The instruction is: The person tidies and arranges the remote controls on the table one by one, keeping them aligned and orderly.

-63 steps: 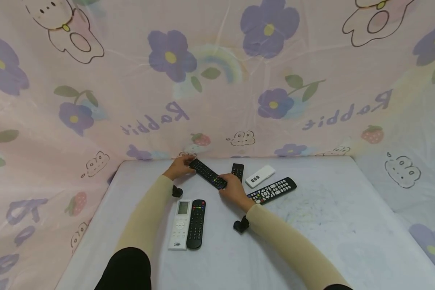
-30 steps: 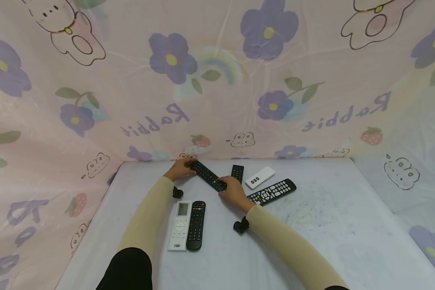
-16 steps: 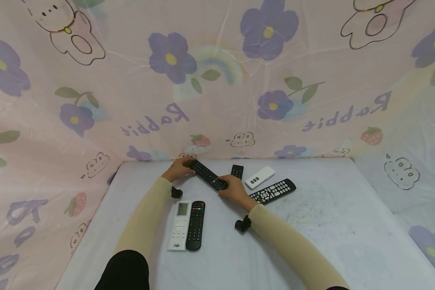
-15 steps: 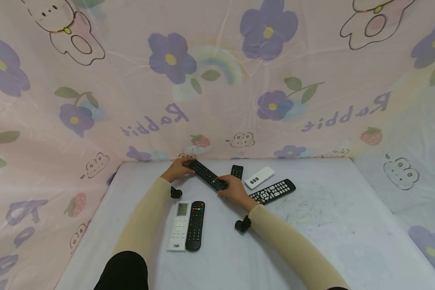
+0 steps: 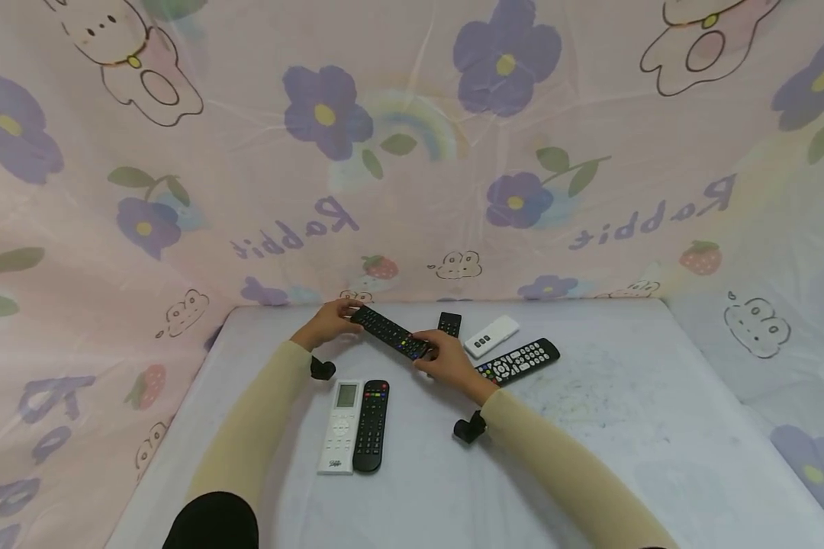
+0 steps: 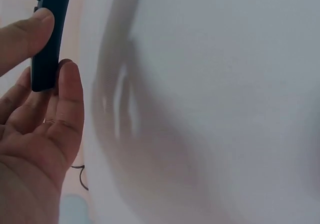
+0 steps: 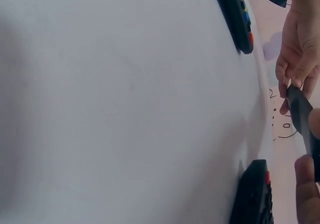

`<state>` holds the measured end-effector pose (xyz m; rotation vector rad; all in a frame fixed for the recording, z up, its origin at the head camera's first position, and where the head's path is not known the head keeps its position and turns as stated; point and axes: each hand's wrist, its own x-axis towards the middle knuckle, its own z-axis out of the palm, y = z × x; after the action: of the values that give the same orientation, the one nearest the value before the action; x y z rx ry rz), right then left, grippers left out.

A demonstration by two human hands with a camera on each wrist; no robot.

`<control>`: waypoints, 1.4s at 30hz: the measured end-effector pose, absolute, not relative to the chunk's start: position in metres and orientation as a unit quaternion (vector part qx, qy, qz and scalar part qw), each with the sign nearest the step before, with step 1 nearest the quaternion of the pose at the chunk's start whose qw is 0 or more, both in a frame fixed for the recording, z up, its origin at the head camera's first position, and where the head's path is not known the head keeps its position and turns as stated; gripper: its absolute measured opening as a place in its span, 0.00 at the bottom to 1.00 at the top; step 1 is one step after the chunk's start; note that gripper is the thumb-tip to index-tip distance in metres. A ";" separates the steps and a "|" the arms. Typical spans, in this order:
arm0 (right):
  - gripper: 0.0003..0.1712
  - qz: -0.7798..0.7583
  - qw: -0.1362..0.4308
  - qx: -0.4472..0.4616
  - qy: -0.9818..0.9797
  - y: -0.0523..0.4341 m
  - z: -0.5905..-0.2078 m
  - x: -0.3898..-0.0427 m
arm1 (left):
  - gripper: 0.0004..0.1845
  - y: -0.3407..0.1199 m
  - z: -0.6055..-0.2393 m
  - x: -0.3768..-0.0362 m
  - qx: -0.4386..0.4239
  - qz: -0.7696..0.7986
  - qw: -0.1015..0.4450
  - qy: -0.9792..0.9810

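Six remotes show in the head view: four black and two white. Going left to right, a white remote with a small screen (image 5: 339,427) lies near the front of the pale surface (image 5: 590,427), and a black remote with coloured top buttons (image 5: 371,425) lies just beside it, parallel, the two apparently touching along their long edges. Behind them, lifted off the surface, is the long black remote (image 5: 390,332) held between both hands. Further right a small black remote (image 5: 449,323) lies near the back edge, then a small white remote (image 5: 491,335) set at a slant, and in front of that a large black remote with white buttons (image 5: 518,360), also slanted.

The left hand (image 5: 327,325) holds the far end of the long black remote. In the left wrist view the thumb presses one face of that end and the fingers (image 6: 70,92) lie against the other face, so the end sits pinched between them. The right hand (image 5: 449,362) holds the near end, the one with the coloured buttons. In the right wrist view only a thumb tip shows against the remote's edge, and the rest of that grip is out of frame. In the head view the fingers curl round the end. The remote runs slantwise, from back left at the left hand to front right at the right hand, above the gap between the front pair and the small black remote.

A flowered pink cloth (image 5: 412,152) hangs behind and at both sides of the surface.
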<state>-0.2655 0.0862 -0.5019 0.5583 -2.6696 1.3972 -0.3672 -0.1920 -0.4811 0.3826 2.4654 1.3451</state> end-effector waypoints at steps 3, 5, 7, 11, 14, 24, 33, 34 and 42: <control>0.32 0.464 0.031 0.164 -0.870 0.087 -0.502 -0.263 | 0.33 -0.193 -0.482 -0.362 0.130 0.474 0.153 0.857; 0.32 0.473 0.025 0.152 -0.867 0.089 -0.502 -0.262 | 0.33 -0.193 -0.482 -0.358 0.128 0.477 0.154 0.856; 0.32 0.482 0.020 0.144 -0.864 0.092 -0.502 -0.261 | 0.33 -0.193 -0.481 -0.355 0.125 0.482 0.156 0.853; 0.31 0.501 0.014 0.152 -0.852 0.098 -0.499 -0.263 | 0.32 -0.196 -0.481 -0.351 0.120 0.481 0.151 0.855; 0.31 0.497 0.013 0.154 -0.854 0.103 -0.496 -0.265 | 0.32 -0.199 -0.483 -0.351 0.121 0.480 0.149 0.856; 0.31 0.507 0.034 0.156 -0.847 0.110 -0.490 -0.272 | 0.30 -0.207 -0.480 -0.344 0.115 0.485 0.155 0.853; 0.29 0.495 0.025 0.152 -0.855 0.120 -0.487 -0.279 | 0.27 -0.207 -0.479 -0.325 0.131 0.498 0.140 0.846; 0.29 0.495 0.023 0.156 -0.855 0.121 -0.486 -0.280 | 0.27 -0.207 -0.479 -0.324 0.133 0.498 0.133 0.847; 0.29 0.502 -0.028 0.137 -0.853 0.128 -0.475 -0.288 | 0.29 -0.203 -0.480 -0.306 0.101 0.494 0.120 0.855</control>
<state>-0.2877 0.1278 -0.4750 0.4378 -2.7300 1.6076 -0.3061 -0.2028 -0.4804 0.2954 2.4992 1.4450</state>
